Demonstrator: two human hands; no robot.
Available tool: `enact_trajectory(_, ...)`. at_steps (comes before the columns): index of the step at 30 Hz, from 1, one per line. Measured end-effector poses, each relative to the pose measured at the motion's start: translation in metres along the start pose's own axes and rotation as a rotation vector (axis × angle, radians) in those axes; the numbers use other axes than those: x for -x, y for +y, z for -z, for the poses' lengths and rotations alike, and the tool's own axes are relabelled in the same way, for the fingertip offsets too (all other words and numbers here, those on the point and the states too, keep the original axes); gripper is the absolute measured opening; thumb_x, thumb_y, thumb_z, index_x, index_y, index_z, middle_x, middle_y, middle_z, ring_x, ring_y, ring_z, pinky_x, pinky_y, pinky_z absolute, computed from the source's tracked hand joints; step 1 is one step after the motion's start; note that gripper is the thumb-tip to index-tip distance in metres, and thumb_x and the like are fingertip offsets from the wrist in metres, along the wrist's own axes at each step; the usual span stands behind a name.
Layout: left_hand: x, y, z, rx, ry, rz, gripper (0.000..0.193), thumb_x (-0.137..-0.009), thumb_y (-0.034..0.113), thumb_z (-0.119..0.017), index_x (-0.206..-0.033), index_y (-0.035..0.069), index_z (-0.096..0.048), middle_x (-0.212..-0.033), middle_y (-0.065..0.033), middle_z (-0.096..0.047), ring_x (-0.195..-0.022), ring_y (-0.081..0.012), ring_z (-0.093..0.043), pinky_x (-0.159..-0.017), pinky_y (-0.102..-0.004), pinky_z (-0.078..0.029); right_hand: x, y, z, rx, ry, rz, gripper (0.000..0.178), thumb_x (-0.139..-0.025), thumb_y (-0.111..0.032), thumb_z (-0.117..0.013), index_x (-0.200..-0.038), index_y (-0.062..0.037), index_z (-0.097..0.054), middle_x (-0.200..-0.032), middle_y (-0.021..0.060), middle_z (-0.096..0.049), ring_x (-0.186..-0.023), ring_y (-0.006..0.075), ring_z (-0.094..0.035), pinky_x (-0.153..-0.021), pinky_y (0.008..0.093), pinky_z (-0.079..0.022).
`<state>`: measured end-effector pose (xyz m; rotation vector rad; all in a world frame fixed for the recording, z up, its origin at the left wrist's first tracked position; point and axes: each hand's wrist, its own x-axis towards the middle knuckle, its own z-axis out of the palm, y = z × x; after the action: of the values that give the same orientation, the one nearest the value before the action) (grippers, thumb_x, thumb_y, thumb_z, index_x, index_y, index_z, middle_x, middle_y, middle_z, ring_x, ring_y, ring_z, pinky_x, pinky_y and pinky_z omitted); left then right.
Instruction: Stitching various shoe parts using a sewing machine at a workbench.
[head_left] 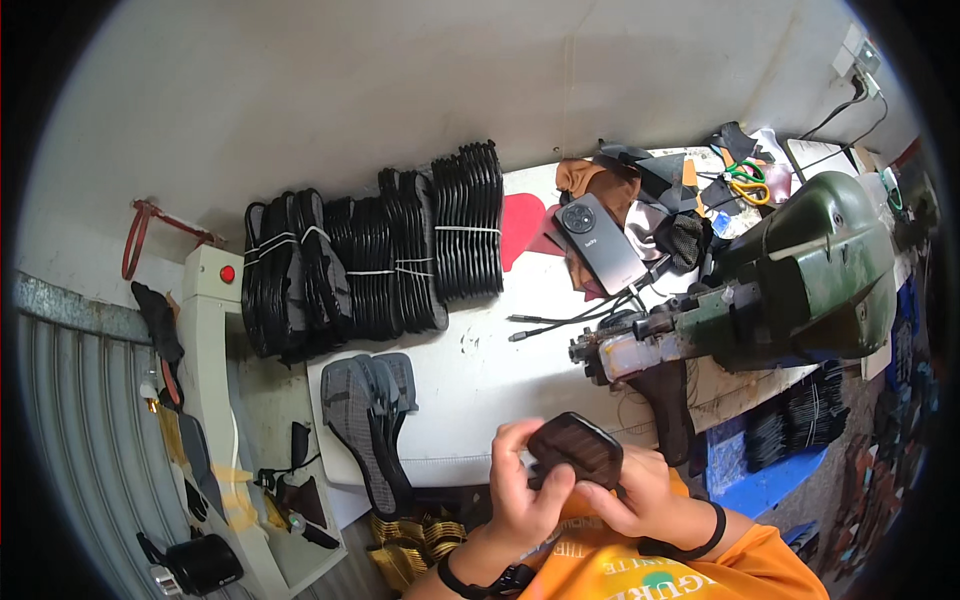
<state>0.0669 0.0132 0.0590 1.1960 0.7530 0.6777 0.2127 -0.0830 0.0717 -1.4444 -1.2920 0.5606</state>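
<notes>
Close to my body, above the table's front edge, both hands hold a dark insole (576, 449) tilted up, its broad rounded end uppermost. My left hand (527, 484) grips its left side, thumb on the face and fingers behind. My right hand (636, 492) holds the lower right edge, with the thumb along the bottom and the other fingers partly hidden. To the left, several loose grey insoles (366, 420) lie overlapping on the white table (465, 385). Another dark insole (664, 405) lies by the head of the green sewing machine (800, 275).
Tied bundles of black-edged insoles (395, 250) stand along the wall. Behind the machine head lie a grey phone (601, 243), black cables (560, 325), leather scraps (660, 180) and scissors (745, 182). A cabinet with a red button (227, 273) stands left; a blue crate (735, 470) sits below right.
</notes>
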Motion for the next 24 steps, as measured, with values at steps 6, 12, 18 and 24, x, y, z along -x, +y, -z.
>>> enact_trajectory(6, -0.004, 0.020, -0.009, -0.067, -0.171, -0.311, 0.071, -0.104, 0.035, -0.059, -0.153, -0.002, -0.023, -0.146, -0.0344, -0.045, -0.137, -0.0398, -0.048, -0.114, -0.0505, -0.037, -0.007, -0.022, -0.005, 0.350, -0.137, 0.270, 0.062, -0.078, -0.019, -0.080, -0.132, 0.0040, -0.058, -0.093, 0.0100, -0.059, -0.077, 0.0258, -0.059, -0.065, 0.0355, -0.049)
enact_trajectory(12, -0.006, 0.041, 0.013, 0.465, -0.369, -0.021, 0.048, -0.106, 0.017, -0.053, -0.150, 0.002, -0.038, -0.139, -0.0400, -0.050, -0.128, -0.0492, -0.056, -0.108, -0.0579, -0.045, 0.015, -0.027, 0.017, 0.308, -0.045, -0.097, 0.068, -0.076, -0.030, -0.085, -0.131, -0.0006, -0.058, -0.118, 0.0183, -0.059, -0.102, 0.0329, -0.058, -0.085, 0.0420, -0.048)
enact_trajectory(18, -0.017, 0.025, 0.005, 0.627, -0.325, 0.342, 0.051, -0.102, 0.008, -0.054, -0.149, -0.002, -0.037, -0.140, -0.0335, -0.053, -0.127, -0.0422, -0.058, -0.109, -0.0514, -0.047, 0.049, -0.024, 0.025, -1.238, -0.563, -0.926, 0.055, -0.101, -0.013, -0.057, -0.149, 0.0029, -0.034, -0.140, 0.0212, -0.056, -0.105, 0.0265, -0.068, -0.098, 0.0384, -0.053)
enact_trajectory(24, -0.016, -0.006, 0.054, 0.207, 0.235, -0.093, 0.050, -0.102, 0.022, -0.054, -0.144, -0.001, -0.043, -0.137, -0.0212, -0.056, -0.120, -0.0292, -0.062, -0.098, -0.0380, -0.051, 0.064, -0.002, 0.037, -1.397, -0.409, -0.969, 0.057, -0.099, -0.007, -0.056, -0.149, 0.0044, -0.031, -0.139, 0.0265, -0.055, -0.102, 0.0306, -0.069, -0.093, 0.0426, -0.056)
